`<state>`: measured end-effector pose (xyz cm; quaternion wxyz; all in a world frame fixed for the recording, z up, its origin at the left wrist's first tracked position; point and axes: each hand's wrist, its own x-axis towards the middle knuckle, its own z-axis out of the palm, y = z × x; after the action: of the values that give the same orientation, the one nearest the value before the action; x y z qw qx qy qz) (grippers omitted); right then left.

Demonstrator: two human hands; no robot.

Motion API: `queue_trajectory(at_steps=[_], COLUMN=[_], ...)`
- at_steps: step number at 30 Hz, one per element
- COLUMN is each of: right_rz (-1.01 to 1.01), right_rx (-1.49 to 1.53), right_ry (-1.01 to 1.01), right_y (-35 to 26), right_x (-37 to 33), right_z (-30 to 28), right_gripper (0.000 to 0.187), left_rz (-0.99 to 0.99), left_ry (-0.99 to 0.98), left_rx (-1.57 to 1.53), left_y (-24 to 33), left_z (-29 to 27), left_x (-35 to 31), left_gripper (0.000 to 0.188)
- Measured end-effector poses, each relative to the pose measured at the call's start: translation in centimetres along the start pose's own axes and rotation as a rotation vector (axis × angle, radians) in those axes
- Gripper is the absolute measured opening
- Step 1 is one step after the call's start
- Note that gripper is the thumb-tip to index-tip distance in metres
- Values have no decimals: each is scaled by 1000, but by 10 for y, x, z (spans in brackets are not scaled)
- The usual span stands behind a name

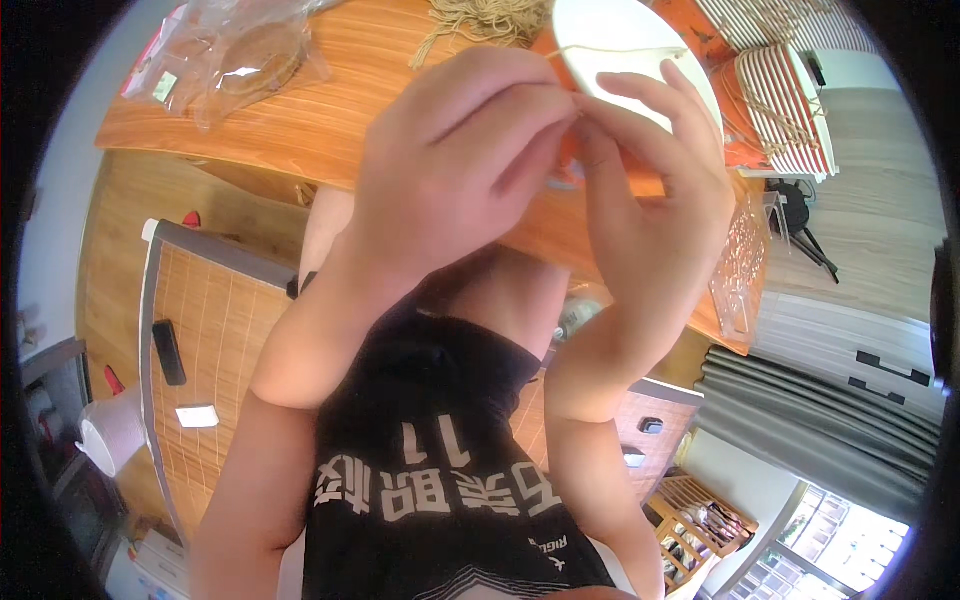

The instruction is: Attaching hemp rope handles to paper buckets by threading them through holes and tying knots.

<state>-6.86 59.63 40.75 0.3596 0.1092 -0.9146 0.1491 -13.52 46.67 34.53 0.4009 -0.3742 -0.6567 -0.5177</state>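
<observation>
Over the wooden table [340, 110], my left hand [470, 160] is closed, its fingers curled and pinched near my right hand's fingertips. My right hand [660, 200] pinches with thumb and index finger against the left fingertips, while its other fingers spread upward. A thin beige cord [625, 49] emerges behind the left fingers and runs toward the raised right fingers. The pinch point itself is mostly hidden. Behind the hands lies a white oval dish or board [600, 22]. At the far edge sits a bundle of beige cords [480, 22].
Clear plastic bags [235, 65] lie at the table's far left. At the right are white ridged holders [775, 110] wound with cord, and a clear bag of small shiny pieces [738, 265]. Behind me, a bed mat [220, 330] carries a dark remote-like object [169, 352].
</observation>
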Motion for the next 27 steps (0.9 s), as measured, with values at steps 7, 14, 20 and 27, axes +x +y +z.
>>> queue_trajectory(at_steps=[7, 14, 20, 27], right_rz=[46, 73, 49, 51], right_rx=[1, 37, 50, 104], right_ry=[42, -2, 13, 34], right_y=[17, 14, 15, 23], right_x=[-3, -2, -3, -2], right_z=[3, 1, 3, 1], right_gripper=[15, 15, 14, 11], left_rz=[-45, -144, 16, -76], left_ry=[12, -57, -63, -71], left_rx=[-32, -44, -4, -15], left_y=[-1, 5, -4, 2], left_z=[-7, -8, -5, -15], left_x=[1, 7, 9, 12], left_gripper=[16, 22, 21, 15])
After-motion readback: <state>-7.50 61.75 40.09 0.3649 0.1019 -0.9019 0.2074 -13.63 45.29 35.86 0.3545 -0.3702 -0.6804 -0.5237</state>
